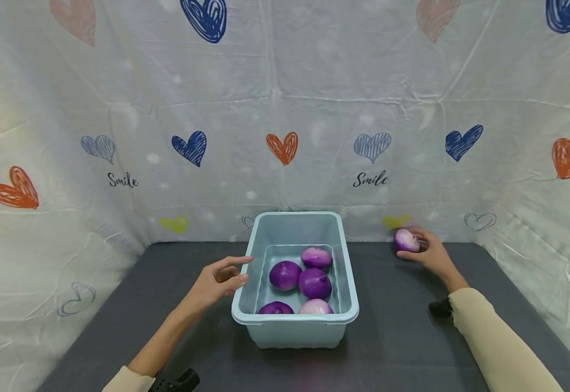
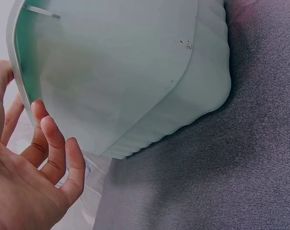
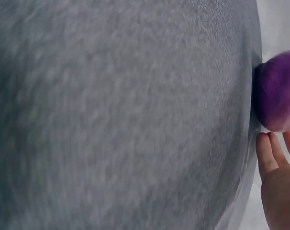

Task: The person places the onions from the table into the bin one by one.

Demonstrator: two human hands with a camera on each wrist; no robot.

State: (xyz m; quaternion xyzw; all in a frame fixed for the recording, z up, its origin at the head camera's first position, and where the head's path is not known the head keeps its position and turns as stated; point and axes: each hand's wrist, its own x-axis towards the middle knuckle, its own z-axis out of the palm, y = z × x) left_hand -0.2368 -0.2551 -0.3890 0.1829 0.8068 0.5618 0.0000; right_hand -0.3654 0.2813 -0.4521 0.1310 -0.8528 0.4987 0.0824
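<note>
Several purple onions (image 1: 286,275) lie inside the pale blue plastic bin (image 1: 296,326), some with whitish patches. At the bin's left rim is my left hand (image 1: 218,280), its index finger reaching to the edge and the other fingers loosely bent. The left wrist view puts those fingers (image 2: 54,139) beside the bin's outer wall. My right hand (image 1: 434,253) holds a purple-and-white onion (image 1: 405,240) near the back right of the table, thumb in front and fingers at its far side. In the right wrist view the fingers (image 3: 267,151) come right up to the onion (image 3: 279,93).
Dark grey cloth covers the table (image 1: 392,326). Behind it hangs a pale curtain (image 1: 324,120) printed with hearts, meeting the table's back edge. A black wrist strap device (image 1: 441,308) sits by the right sleeve (image 1: 495,337).
</note>
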